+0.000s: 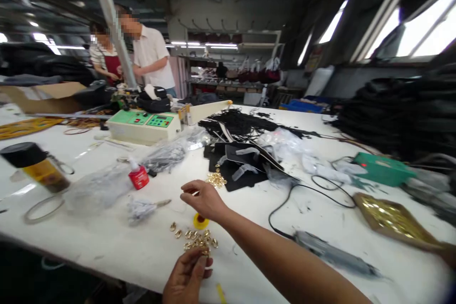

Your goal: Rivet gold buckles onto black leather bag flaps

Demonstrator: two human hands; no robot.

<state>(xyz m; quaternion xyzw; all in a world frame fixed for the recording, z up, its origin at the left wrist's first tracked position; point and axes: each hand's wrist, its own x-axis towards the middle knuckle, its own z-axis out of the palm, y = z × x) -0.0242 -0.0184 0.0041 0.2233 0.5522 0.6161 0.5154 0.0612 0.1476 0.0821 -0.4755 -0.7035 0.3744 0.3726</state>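
Note:
My left hand (188, 276) is low in the view at the table's front edge, thumb and fingers pinched on a small gold metal fitting (205, 252). Just beyond it lies a loose pile of gold fittings (194, 236), with a yellow round piece with a dark red centre (201, 221) behind. My right hand (204, 198) hovers above the table, reaching leftward with fingers slightly bent and a gap to the thumb; nothing shows in it. Past that hand is a second heap of small gold pieces (216, 180) beside black sheets (245, 164).
A red glue bottle (138, 177), a plastic bag (103, 187) and a black-capped jar (39, 168) stand left. At right lie a corded grey tool (335, 252), a green box (383, 169) and a tray of gold pieces (361, 199). A green-panelled machine (142, 126) and two people are farther back.

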